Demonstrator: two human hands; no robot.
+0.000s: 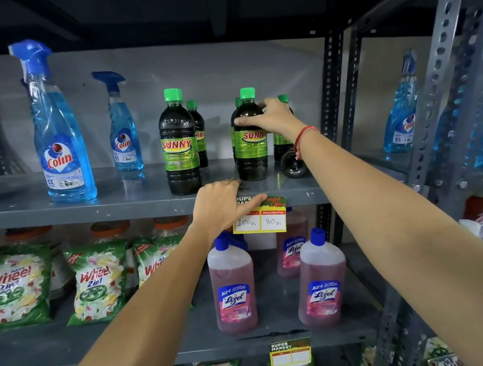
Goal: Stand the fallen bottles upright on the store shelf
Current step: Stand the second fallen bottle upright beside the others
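Dark Sunny bottles with green caps stand on the grey upper shelf (122,202). My right hand (270,117) grips the shoulder of an upright Sunny bottle (251,154) at the shelf's middle right. Just right of it a fallen Sunny bottle (293,165) lies on its side with its base toward me, partly hidden by my right wrist. Another upright Sunny bottle (179,147) stands to the left, with more behind. My left hand (222,205) rests on the shelf's front edge, fingers over the lip, thumb on the price tag (274,222).
Two blue Colin spray bottles (59,143) stand at the shelf's left. Below are pink Lizol bottles (232,288) and Wheel detergent packs (17,287). A perforated steel upright (333,92) bounds the shelf on the right, with more spray bottles beyond.
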